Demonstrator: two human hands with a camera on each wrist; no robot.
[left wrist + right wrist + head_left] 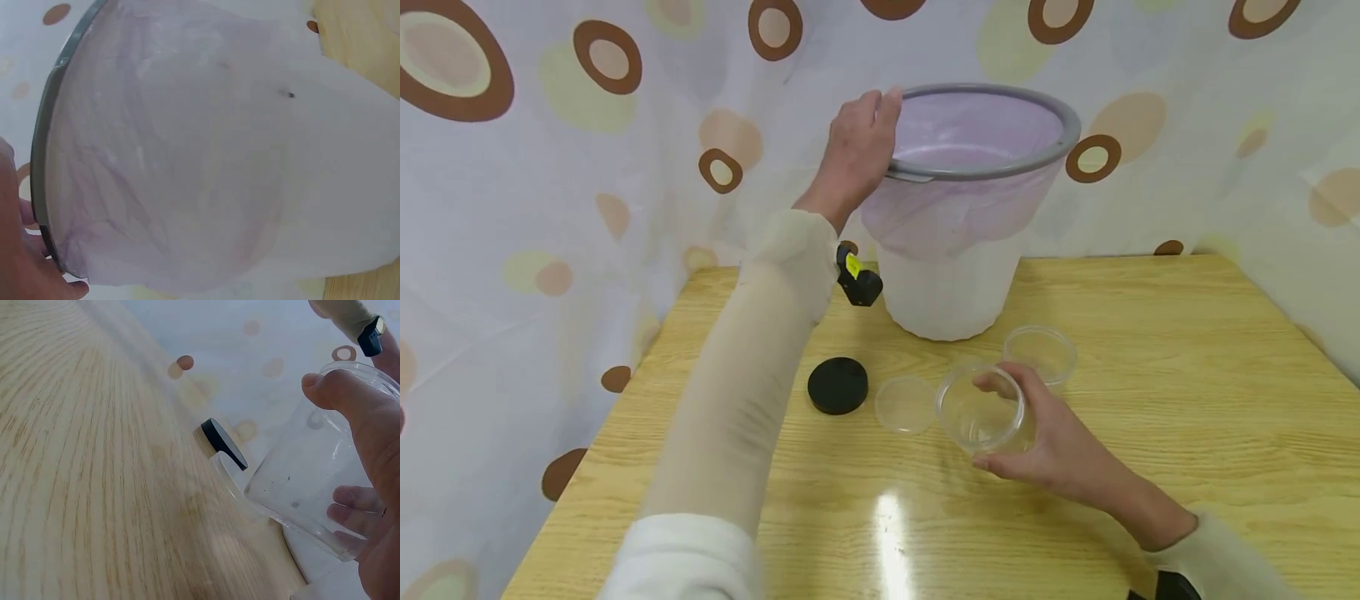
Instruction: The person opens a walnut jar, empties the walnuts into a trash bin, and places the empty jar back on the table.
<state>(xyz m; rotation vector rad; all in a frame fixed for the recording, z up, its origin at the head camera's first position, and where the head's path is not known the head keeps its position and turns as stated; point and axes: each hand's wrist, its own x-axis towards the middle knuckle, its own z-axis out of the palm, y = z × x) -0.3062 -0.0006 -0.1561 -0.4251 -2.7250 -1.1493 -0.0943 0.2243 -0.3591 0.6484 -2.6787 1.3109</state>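
My left hand (861,146) grips the grey rim (992,172) of a white trash bin (951,292) at its left side. A pale purple bag (955,221) lines the bin and folds down over its outside. In the left wrist view, fingers and thumb show on either side of the rim. My right hand (1060,437) holds a clear plastic jar (300,469), thumb on one side and fingers on the other. The jar's round mouth faces the head camera. Left of the jar lie a clear round lid (904,406) and a black round lid (838,386).
A second clear round container (1041,354) stands behind the right hand, partly covered by it. Everything is on a wooden table (1187,375). A patterned cloth (625,167) hangs behind and along the left side. Each wrist wears a black camera.
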